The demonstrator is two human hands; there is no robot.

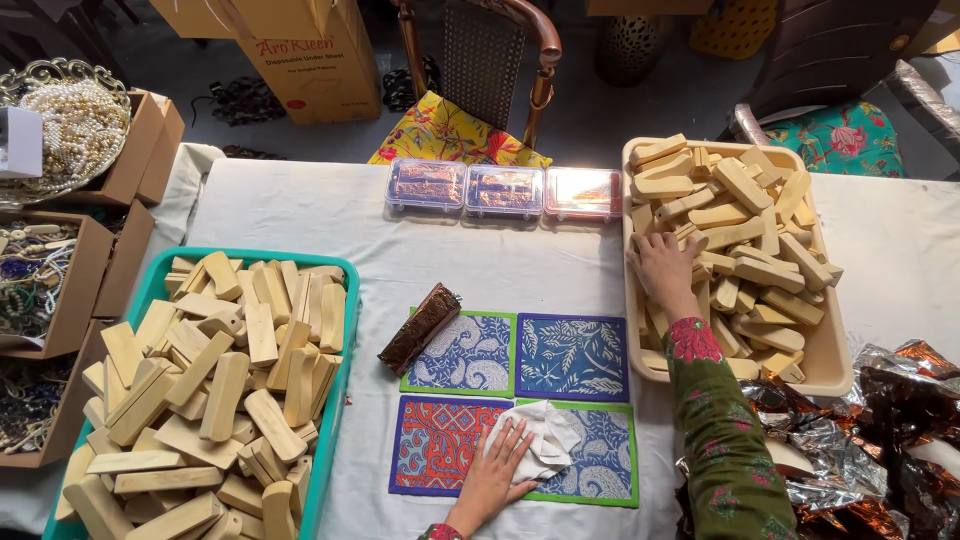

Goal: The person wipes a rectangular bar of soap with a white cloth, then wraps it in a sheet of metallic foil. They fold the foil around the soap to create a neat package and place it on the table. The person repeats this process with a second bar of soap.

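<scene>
My left hand [497, 472] rests flat on a crumpled white cloth [545, 440], which lies over the lower two of several printed fabric mats [570, 357] at the middle of the table. My right hand [664, 268] reaches into a beige tub [832, 365] full of pale wooden blocks [745, 240], fingers down among the blocks at its left side; whether it grips one I cannot tell. A dark carved wooden stamp block [420, 328] lies tilted at the upper left corner of the mats.
A green tray [338, 400] heaped with similar wooden blocks fills the left. Three clear plastic boxes [504, 189] sit at the table's far edge. Cardboard boxes of beads [60, 270] stand at far left, crinkled foil [880, 430] at right, a chair [485, 60] behind.
</scene>
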